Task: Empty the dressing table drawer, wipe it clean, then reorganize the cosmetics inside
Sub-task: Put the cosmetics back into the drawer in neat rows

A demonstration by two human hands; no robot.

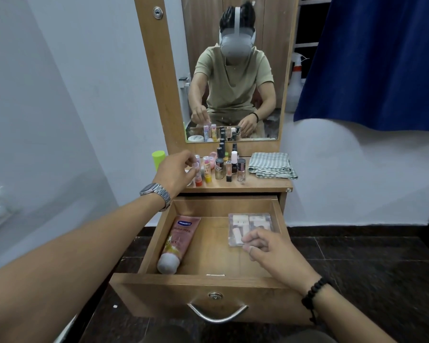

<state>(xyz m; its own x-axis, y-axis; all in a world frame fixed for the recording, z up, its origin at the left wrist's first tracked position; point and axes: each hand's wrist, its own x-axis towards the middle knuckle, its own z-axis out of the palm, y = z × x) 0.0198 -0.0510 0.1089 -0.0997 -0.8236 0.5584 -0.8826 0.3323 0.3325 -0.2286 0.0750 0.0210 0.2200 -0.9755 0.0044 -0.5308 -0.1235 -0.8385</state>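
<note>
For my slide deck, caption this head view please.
Left hand pinches a small pink tube on the shelf; right hand hovers over the open wooden drawer.

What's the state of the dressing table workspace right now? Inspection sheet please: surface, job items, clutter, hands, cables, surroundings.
Surface: wooden shelf under the mirror, crowded with small cosmetics.
Job's things: drawer pulled open; inside, a pink tube at left and a clear case at right. Small bottles and lip balm sticks stand on the shelf; folded striped cloth at its right end.
Clutter: green cap beyond the left hand.
Hands: left hand pinches a lip balm stick on the shelf; right hand over the drawer at the clear case, fingers loosely curled, grip unclear.
Cables: nothing seen.
Surroundings: white wall, blue curtain, dark tiled floor.
</note>
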